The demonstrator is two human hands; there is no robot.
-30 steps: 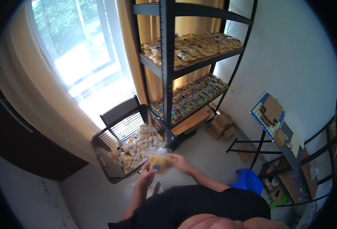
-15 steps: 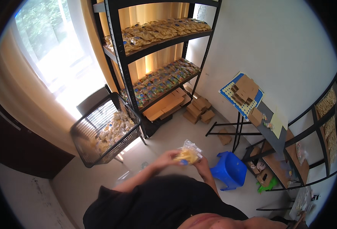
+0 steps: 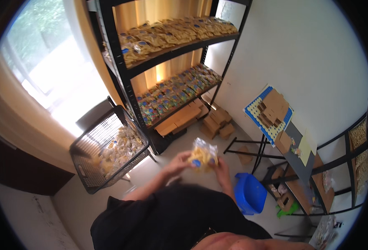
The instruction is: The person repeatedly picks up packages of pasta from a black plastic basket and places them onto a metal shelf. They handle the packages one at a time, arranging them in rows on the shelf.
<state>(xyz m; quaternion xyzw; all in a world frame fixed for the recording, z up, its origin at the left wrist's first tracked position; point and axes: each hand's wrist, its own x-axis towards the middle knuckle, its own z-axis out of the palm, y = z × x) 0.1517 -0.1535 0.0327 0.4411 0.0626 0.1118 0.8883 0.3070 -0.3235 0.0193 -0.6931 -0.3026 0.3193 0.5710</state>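
In front of my chest I hold a clear plastic bag of yellow snack pieces (image 3: 201, 157) with a round blue label near its lower left. My left hand (image 3: 179, 163) grips the bag's left side, with its fingers closed on the edge. On the opposite side my right hand (image 3: 221, 170) is closed on the lower right edge. The crinkled clear top of the bag stands up above both hands. What exactly the pieces inside are is too small to tell.
To the left, a black plastic basket (image 3: 93, 183) of similar bags rests on a chair. A black shelf rack (image 3: 127, 74) with rows of bags stands ahead. Cardboard boxes (image 3: 215, 121) lie on the floor. A blue stool (image 3: 250, 193) and a folding table (image 3: 294, 146) are at right.
The bag has been raised and turned, so its face and blue label show more. Both hands have moved with it, slightly up and to the left. The whole view has shifted a little.
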